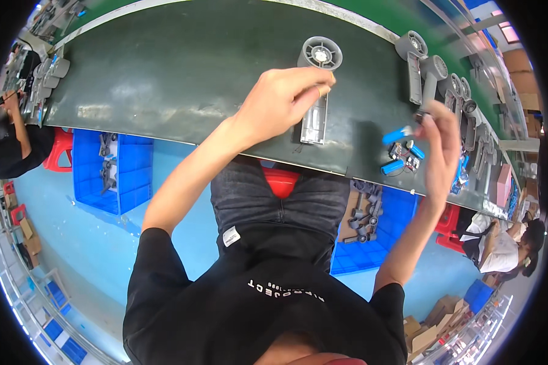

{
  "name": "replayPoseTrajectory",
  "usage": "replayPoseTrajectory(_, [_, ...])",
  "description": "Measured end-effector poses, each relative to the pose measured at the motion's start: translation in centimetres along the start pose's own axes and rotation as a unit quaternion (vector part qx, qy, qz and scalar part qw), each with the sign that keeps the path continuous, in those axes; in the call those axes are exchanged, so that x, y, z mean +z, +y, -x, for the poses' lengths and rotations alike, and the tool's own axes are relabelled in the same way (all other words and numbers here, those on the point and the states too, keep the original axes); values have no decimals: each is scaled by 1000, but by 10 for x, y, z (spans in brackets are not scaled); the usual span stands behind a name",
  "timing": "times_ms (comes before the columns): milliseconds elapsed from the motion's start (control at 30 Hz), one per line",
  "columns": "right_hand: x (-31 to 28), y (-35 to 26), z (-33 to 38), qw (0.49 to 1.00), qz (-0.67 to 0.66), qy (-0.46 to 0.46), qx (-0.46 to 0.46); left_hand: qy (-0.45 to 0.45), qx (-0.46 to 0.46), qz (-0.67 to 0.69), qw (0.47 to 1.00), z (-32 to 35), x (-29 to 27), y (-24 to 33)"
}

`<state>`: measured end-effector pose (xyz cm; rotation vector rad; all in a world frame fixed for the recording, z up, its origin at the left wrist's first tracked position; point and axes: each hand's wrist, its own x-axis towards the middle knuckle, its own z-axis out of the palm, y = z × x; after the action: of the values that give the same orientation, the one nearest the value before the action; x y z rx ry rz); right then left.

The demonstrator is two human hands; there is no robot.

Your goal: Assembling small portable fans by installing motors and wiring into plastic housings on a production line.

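A grey handheld fan housing (pixel 313 129) lies on the dark green bench, its round grilled head (pixel 321 53) pointing away from me. Across the neck of it reaches my left hand (pixel 286 100), thumb and forefinger closed in a pinch; what is between them, if anything, is hidden. My right hand (pixel 442 143) is farther right, above the bench, its fingertips closed on a small dark part (pixel 419 115). Just left of those fingers is a blue cylindrical battery (pixel 397 135). More blue batteries (pixel 393 166) lie by small circuit boards (pixel 400 151).
Several grey fan housings (pixel 433 68) line the right side of the bench, and others (pixel 52 73) stand far left. Blue bins (pixel 134 170) with grey parts sit below the bench edge. Co-workers (pixel 499 243) sit at both sides, near red stools (pixel 61 149).
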<state>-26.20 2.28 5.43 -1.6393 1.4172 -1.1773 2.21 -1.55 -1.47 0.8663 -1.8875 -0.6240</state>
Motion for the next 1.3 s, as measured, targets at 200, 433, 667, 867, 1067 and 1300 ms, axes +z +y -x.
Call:
replayPoseTrajectory(200, [77, -1, -16, 989, 106, -76, -70, -67, -98, 136, 983, -14, -4, 2])
replayPoseTrajectory(433, [107, 2, -28, 979, 146, -58, -133, -91, -98, 131, 982, -17, -6, 0])
replayPoseTrajectory(667, [107, 3, -34, 992, 42, -95, 65, -85, -105, 128, 983, -17, -5, -2])
replayPoseTrajectory(867, [100, 3, -45, 925, -179, -171, 289, -7, 113, -94, 989, -14, 5, -9])
replayPoseTrajectory(1067, [101, -8, -36, 953, -87, -103, 272, -5, 193, -211, 958, -16, 10, -15])
replayPoseTrajectory(1300, [88, 16, -19, 955, -214, -101, 182, -4, 121, -158, 980, -19, 10, -8])
